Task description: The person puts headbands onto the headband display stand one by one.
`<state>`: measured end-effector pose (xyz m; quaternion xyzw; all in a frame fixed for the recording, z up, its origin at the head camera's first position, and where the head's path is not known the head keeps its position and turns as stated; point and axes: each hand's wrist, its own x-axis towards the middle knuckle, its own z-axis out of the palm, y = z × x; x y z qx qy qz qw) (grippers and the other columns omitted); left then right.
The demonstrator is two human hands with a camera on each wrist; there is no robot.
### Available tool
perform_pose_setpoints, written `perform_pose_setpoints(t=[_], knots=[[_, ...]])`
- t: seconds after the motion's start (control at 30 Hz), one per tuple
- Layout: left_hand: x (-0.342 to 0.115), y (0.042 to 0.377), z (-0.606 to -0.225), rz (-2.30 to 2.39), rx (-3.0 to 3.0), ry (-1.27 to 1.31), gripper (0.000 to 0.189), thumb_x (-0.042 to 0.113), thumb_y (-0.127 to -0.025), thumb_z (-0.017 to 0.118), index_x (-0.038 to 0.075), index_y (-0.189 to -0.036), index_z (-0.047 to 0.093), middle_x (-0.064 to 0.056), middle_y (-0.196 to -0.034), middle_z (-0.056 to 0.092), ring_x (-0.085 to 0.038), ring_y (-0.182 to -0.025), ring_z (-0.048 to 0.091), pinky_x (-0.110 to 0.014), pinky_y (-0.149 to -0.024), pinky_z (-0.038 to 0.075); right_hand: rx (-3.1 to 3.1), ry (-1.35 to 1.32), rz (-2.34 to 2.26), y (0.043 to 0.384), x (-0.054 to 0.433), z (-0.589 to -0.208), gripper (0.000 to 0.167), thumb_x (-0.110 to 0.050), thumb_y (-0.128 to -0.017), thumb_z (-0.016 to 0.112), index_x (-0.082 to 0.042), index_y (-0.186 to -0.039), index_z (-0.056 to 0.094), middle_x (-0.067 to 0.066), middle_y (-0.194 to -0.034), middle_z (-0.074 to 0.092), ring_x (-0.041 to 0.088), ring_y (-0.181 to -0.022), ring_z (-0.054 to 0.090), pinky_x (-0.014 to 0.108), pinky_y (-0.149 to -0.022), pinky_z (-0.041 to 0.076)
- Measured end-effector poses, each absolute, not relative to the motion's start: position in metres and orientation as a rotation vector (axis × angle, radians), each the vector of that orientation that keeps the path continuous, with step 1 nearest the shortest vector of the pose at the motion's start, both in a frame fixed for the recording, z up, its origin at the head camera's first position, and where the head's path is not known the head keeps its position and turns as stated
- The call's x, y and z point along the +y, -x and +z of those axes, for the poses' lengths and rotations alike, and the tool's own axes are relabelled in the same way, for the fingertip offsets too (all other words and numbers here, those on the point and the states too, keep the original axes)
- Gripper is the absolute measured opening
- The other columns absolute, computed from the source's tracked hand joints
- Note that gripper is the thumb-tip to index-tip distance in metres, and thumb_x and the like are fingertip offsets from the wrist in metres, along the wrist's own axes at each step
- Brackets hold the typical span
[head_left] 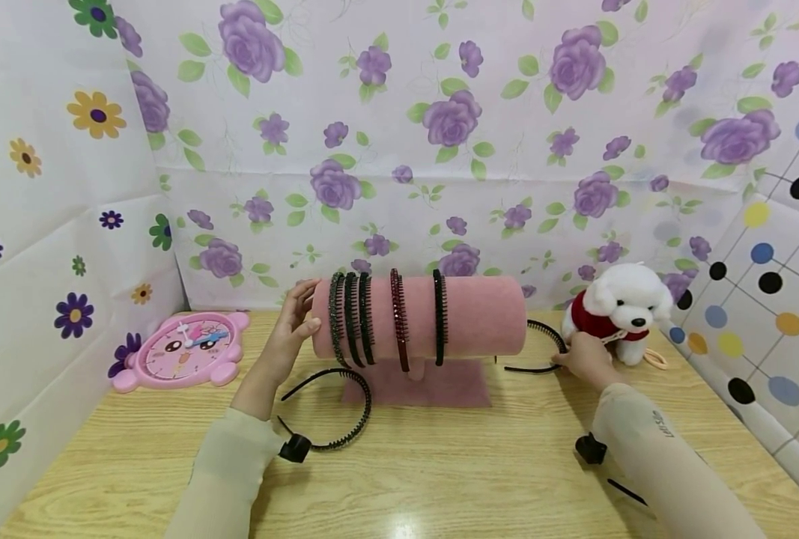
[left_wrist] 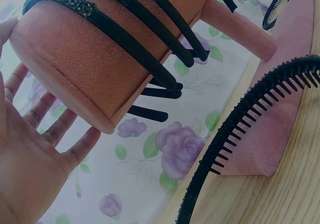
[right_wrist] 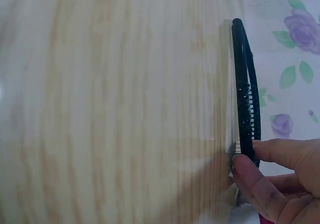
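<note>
A pink plush headband stand (head_left: 480, 314) bears several headbands side by side: a glittery one (head_left: 336, 318), black ones (head_left: 439, 318) and a dark red one (head_left: 400, 318). My left hand (head_left: 284, 340) holds the left end of its roll, thumb on the near side; in the left wrist view its fingers (left_wrist: 82, 146) spread along the end. Between thumb and fingers, my right hand (head_left: 586, 359) pinches a black toothed headband (right_wrist: 244, 93) right of the stand. Another black toothed headband (head_left: 367, 412) lies on the table in front of the stand's left side.
A pink clock (head_left: 163, 359) lies at the left. Just behind my right hand sits a white toy dog (head_left: 624, 296) in red, with a tan loop (head_left: 655, 359) beside it. Patterned sheets (head_left: 399, 180) enclose the wooden table (head_left: 439, 464) at the back and sides.
</note>
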<state>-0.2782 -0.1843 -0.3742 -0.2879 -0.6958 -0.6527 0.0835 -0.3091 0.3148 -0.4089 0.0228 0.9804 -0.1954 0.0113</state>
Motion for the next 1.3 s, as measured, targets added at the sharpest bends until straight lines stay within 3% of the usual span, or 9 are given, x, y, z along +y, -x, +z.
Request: perform_pose_setpoints(t=[0.23,0.37,0.47,0.57,0.67,0.73,0.93,1.17,1.3], knots=[[-0.184,0.278,-0.373,-1.949,-2.079,0.868,0.058,0.014,-0.096,0.042,0.019,-0.151,0.022,0.004,-0.147,0.030,-0.011,-0.130,0.036,-0.019,-0.097,0.041,3.045,-0.110,-0.650,0.306,0.316,-0.406,0.025,-0.022,-0.082,0.072,0.000,-0.076,0.061,0.011,-0.075,0.066,0.025,-0.074,0.053,0.042,-0.071,0.043],[-0.184,0.278,-0.373,-1.944,-2.080,0.869,0.058,0.014,-0.096,0.042,0.019,-0.151,0.022,0.004,-0.147,0.030,-0.011,-0.130,0.036,-0.019,-0.097,0.041,3.032,-0.077,-0.735,0.304,0.316,-0.405,0.030,-0.018,-0.083,0.070,-0.006,-0.063,0.052,0.002,-0.059,0.054,0.020,-0.065,0.047,0.033,-0.062,0.037],[-0.184,0.278,-0.373,-1.946,-2.081,0.865,0.058,0.014,-0.096,0.042,0.018,-0.151,0.022,0.004,-0.148,0.030,-0.011,-0.131,0.036,-0.019,-0.097,0.040,3.004,-0.059,-0.841,0.302,0.316,-0.404,0.029,-0.015,-0.084,0.068,-0.007,-0.064,0.047,-0.002,-0.058,0.048,0.015,-0.062,0.048,0.027,-0.059,0.035],[-0.184,0.278,-0.373,-1.949,-2.082,0.858,0.059,0.014,-0.096,0.042,0.019,-0.151,0.022,0.003,-0.148,0.029,-0.011,-0.131,0.036,-0.019,-0.097,0.040,2.938,-0.074,-0.989,0.298,0.316,-0.402,0.018,-0.012,-0.086,0.065,0.003,-0.082,0.055,0.004,-0.069,0.059,0.017,-0.066,0.063,0.025,-0.060,0.042],[-0.184,0.278,-0.373,-1.949,-2.085,0.851,0.059,0.014,-0.096,0.042,0.019,-0.151,0.022,0.003,-0.149,0.029,-0.011,-0.131,0.035,-0.019,-0.097,0.040,2.869,-0.090,-1.110,0.295,0.317,-0.400,0.033,-0.010,-0.089,0.062,0.013,-0.111,0.053,0.016,-0.088,0.066,0.024,-0.076,0.072,0.026,-0.066,0.051],[-0.184,0.277,-0.373,-1.950,-2.086,0.845,0.059,0.013,-0.096,0.042,0.019,-0.151,0.022,0.003,-0.149,0.028,-0.011,-0.131,0.035,-0.019,-0.097,0.040,2.850,-0.083,-1.153,0.292,0.317,-0.398,0.042,-0.010,-0.090,0.062,0.016,-0.120,0.048,0.021,-0.095,0.065,0.026,-0.078,0.072,0.028,-0.070,0.053],[-0.184,0.277,-0.373,-1.956,-2.080,0.842,0.059,0.011,-0.096,0.042,0.018,-0.151,0.023,0.003,-0.148,0.030,-0.011,-0.131,0.036,-0.018,-0.097,0.041,2.908,0.033,-1.217,0.285,0.319,-0.391,0.044,-0.008,-0.089,0.064,0.018,-0.120,0.048,0.025,-0.096,0.063,0.024,-0.074,0.070,0.029,-0.066,0.056],[-0.184,0.277,-0.374,-1.956,-2.078,0.843,0.059,0.012,-0.096,0.042,0.018,-0.151,0.022,0.004,-0.148,0.030,-0.010,-0.130,0.037,-0.018,-0.096,0.041,2.811,0.079,-1.483,0.275,0.317,-0.382,0.053,-0.007,-0.093,0.060,0.018,-0.134,0.038,0.015,-0.096,0.058,0.004,-0.068,0.065,0.031,-0.071,0.058],[-0.185,0.278,-0.375,-1.950,-2.080,0.842,0.059,0.012,-0.096,0.042,0.018,-0.151,0.022,0.003,-0.148,0.030,-0.010,-0.131,0.036,-0.018,-0.096,0.041,2.879,0.115,-1.481,0.267,0.316,-0.376,0.055,-0.010,-0.093,0.062,0.016,-0.136,0.040,0.019,-0.100,0.059,0.003,-0.074,0.064,0.028,-0.072,0.058]])
